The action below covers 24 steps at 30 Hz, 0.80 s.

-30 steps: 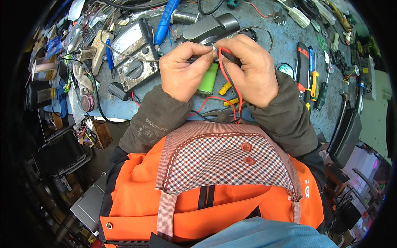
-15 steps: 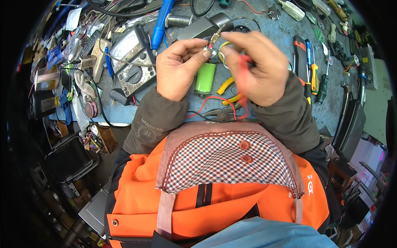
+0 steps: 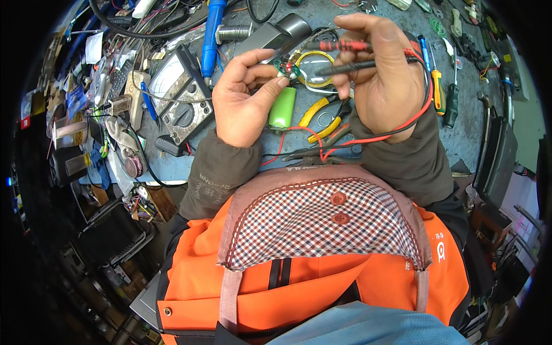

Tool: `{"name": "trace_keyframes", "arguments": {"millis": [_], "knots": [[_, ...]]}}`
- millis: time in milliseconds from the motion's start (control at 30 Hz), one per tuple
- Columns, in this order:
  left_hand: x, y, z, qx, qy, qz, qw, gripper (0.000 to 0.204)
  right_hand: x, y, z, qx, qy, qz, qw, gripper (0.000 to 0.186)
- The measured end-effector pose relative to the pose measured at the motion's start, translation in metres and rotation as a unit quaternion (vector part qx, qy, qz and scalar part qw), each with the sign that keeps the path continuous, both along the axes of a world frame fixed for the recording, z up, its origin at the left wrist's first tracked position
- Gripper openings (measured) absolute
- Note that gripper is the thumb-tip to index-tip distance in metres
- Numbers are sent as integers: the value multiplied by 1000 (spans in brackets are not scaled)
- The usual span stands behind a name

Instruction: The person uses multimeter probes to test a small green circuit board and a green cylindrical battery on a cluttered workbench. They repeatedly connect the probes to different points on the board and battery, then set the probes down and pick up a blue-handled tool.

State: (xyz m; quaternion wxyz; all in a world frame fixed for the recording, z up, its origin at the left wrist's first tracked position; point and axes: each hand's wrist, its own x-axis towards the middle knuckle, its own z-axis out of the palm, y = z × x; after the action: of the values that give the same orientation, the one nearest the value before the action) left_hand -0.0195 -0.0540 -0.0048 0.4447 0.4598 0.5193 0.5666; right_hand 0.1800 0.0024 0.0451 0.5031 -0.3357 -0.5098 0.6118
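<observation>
A small green circuit board (image 3: 286,68) is pinched between the thumb and fingers of my left hand (image 3: 244,103). My right hand (image 3: 394,83), to its right, grips a red test probe (image 3: 348,45) and a black test probe (image 3: 355,66) together. The probes point left toward the board; the black tip stops short of it. Their red and black leads loop around my right wrist and run back along the bench. Just below the board is a bright green cylindrical cell (image 3: 282,109). An analog multimeter (image 3: 185,95) lies to the left of my left hand.
Yellow-handled pliers (image 3: 315,112) lie between my hands, below a yellow-rimmed ring (image 3: 316,54). Beyond are a solder spool (image 3: 234,33), a blue tool handle (image 3: 213,37) and a dark grey device (image 3: 276,37). Screwdrivers (image 3: 438,95) lie at the right; clutter crowds the left.
My right hand has moved right, away from the board, and turned palm-up. Both probes now show clearly in it, where a red blur was before. The left hand keeps the board nearly in place.
</observation>
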Motion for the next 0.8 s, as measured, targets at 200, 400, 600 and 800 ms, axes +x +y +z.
{"name": "trace_keyframes", "arguments": {"millis": [200,400,600,800], "knots": [[0,-1,1,4,20,-5,1000,46,2,3,-9,-64,78,88,991,27],[0,-2,-1,15,49,-8,999,46,3,-1,-7,34,-2,68,997,26],[0,-3,1,7,31,-12,999,43,0,-3,-7,316,-137,-8,939,20],[-1,-2,-1,10,26,-18,999,40,-1,-7,-16,183,-76,20,980,17]]}}
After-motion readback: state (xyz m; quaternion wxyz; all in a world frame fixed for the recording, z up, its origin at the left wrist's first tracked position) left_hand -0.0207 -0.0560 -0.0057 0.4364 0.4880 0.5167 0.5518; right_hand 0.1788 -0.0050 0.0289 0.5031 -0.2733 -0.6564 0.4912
